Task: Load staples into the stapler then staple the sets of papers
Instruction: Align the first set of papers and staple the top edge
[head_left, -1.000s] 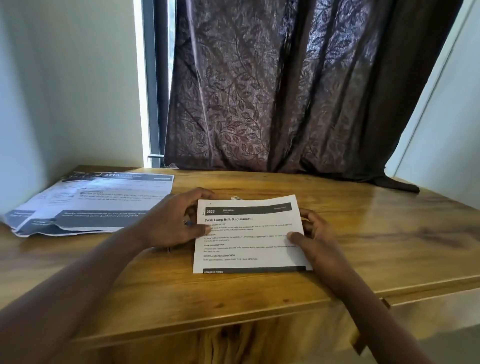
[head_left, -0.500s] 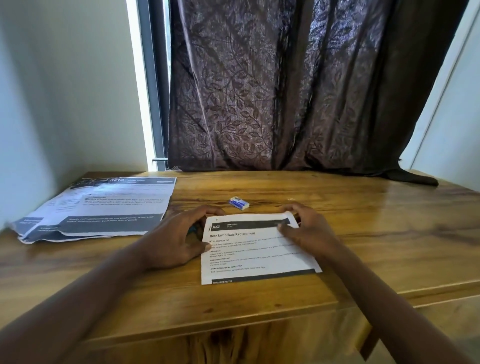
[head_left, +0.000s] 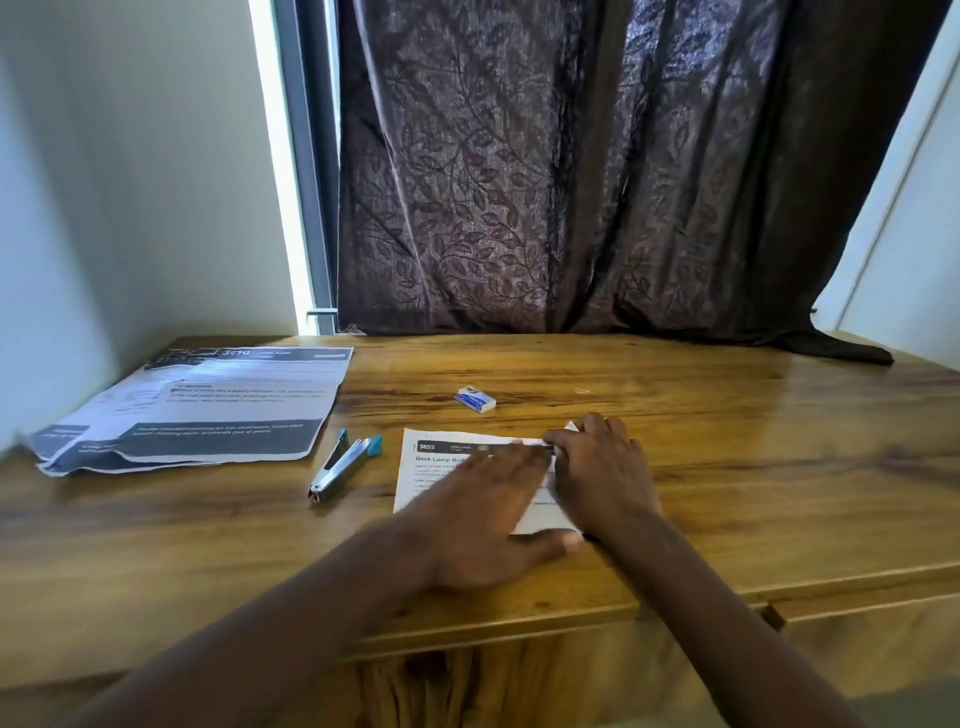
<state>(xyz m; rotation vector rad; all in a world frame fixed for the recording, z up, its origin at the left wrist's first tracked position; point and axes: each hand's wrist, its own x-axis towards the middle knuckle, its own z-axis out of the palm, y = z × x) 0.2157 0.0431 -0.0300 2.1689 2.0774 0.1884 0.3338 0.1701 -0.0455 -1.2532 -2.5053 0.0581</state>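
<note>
A small set of papers (head_left: 441, 457) headed "Desk Lamp Bulb" lies near the front of the wooden table (head_left: 727, 441). My left hand (head_left: 488, 525) lies flat across it with straight fingers, blurred by motion. My right hand (head_left: 602, 467) rests on the set's right side, fingertips at its top right corner. A silver stapler (head_left: 343, 465) with teal ends lies hinged open just left of the papers, with neither hand on it. A small blue and white staple box (head_left: 475, 399) sits behind the papers.
A larger pile of printed sheets (head_left: 208, 405) is spread on the table's left rear part. A dark patterned curtain (head_left: 597, 182) hangs behind the table. The table's front edge (head_left: 519, 634) lies just under my forearms.
My left hand has left the stapler's spot and slid right onto the papers, which uncovers the stapler. My right hand has shifted to the set's top right corner.
</note>
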